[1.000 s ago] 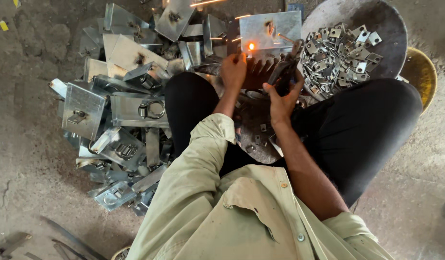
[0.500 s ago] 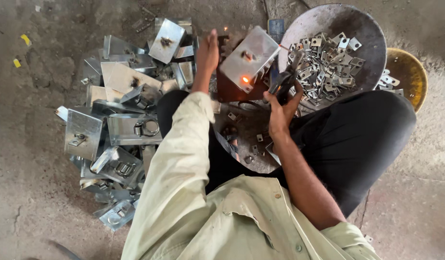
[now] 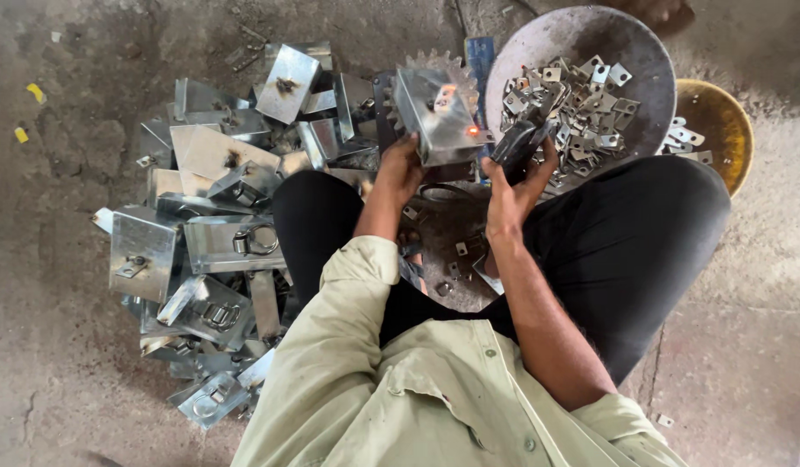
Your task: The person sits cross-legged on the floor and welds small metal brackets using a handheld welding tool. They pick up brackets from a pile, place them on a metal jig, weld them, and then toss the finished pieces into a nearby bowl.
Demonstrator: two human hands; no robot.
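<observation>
While the pile of bent metal plates [image 3: 205,251] covers the floor at the person's left and a round pan [image 3: 581,43] of small clips [image 3: 581,99] sits ahead, the left hand [image 3: 400,169] clamps a folded steel plate [image 3: 434,117] by its lower edge, above the lap. It looks stiff, light, sharp-edged, with a glowing hot spot [image 3: 472,131], so edges away from it seem safest to hold. The right hand [image 3: 517,186] closes around a dark tool [image 3: 519,138].

I can't tell what dark tool my right hand [image 3: 517,186] grips; my left hand [image 3: 400,169] covers the steel plate's [image 3: 434,117] lower edge, and the yellow bowl [image 3: 720,130] at upper right sits half hidden behind my knee
</observation>
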